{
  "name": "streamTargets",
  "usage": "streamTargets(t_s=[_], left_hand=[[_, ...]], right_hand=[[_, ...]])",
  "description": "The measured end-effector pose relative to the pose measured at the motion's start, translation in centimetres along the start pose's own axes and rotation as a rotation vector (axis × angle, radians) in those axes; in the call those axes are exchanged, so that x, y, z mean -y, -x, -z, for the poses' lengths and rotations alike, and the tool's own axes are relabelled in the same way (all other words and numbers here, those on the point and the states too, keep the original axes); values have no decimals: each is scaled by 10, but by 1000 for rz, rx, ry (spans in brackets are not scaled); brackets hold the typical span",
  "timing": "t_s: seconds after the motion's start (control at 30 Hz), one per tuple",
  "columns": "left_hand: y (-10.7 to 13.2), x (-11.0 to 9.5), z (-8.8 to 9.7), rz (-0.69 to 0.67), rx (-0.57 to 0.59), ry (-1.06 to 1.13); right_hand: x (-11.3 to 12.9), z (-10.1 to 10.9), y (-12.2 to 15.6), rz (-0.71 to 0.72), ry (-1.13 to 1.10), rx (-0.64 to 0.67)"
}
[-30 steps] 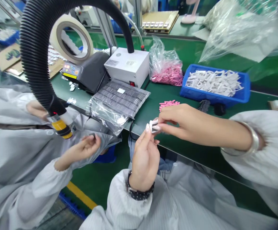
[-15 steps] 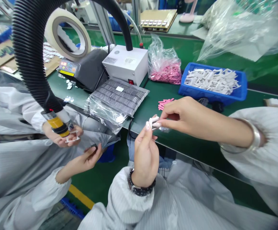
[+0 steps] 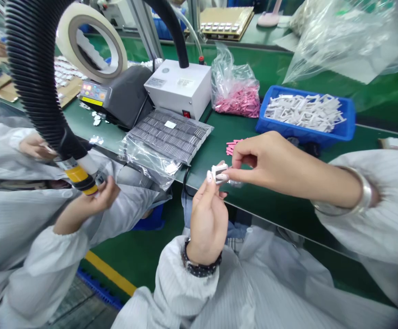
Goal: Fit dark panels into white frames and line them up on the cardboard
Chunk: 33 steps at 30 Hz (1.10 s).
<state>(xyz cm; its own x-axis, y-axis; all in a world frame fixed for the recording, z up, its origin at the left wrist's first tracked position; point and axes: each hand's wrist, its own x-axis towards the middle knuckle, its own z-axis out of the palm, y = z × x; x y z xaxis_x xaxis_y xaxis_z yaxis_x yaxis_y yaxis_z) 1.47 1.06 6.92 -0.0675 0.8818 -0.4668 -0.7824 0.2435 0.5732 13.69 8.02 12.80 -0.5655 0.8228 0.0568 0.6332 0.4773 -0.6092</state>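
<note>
Just past the table's front edge, my left hand (image 3: 208,224) pinches a small white plastic frame (image 3: 214,172) between thumb and fingers. My right hand (image 3: 263,157) comes in from the right, its thumb and forefinger closed at the frame's right side. Inside the frame shows a dark grey face (image 3: 222,172); whether it is a separate strip I cannot tell. The right fingertips cover part of the frame. Behind my right fingers lies a small pile of pink strips (image 3: 232,147) on the green table (image 3: 215,135).
A blue bin (image 3: 347,119) of white frames stands behind my right forearm. Nearby are a bag of pink pieces (image 3: 238,100), a sheet of grey strips (image 3: 181,135), a white box machine (image 3: 185,87) and a tape dispenser (image 3: 126,98). At left, a co-worker's hand (image 3: 89,203) touches a black hose's nozzle (image 3: 82,178).
Both my hands stay at the frame, which has turned slightly and shows more of its grey face. The co-worker's near hand has moved up to the hose nozzle; their other hand has drawn back left.
</note>
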Motion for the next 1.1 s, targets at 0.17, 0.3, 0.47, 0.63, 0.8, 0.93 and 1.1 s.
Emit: streamTargets(t_s=[0.17, 0.3, 0.47, 0.63, 0.8, 0.93, 1.1], left_hand=[[0, -6, -3, 199, 8, 65], [1, -9, -4, 316, 31, 114], [3, -10, -3, 370, 69, 138], [4, -9, -6, 361, 16, 89], [5, -9, -8, 355, 50, 86], [6, -8, -9, 325, 81, 95], [6, -6, -10, 317, 68, 87]], right_hand=[[-5, 1, 0, 14, -25, -59], [-10, 6, 1, 29, -96, -104], [-11, 11, 2, 9, -137, -95], [-10, 8, 6, 12, -283, 94], [-12, 6, 11, 46, -289, 12], [-16, 7, 11, 93, -257, -53], [-15, 9, 10, 86, -300, 5]])
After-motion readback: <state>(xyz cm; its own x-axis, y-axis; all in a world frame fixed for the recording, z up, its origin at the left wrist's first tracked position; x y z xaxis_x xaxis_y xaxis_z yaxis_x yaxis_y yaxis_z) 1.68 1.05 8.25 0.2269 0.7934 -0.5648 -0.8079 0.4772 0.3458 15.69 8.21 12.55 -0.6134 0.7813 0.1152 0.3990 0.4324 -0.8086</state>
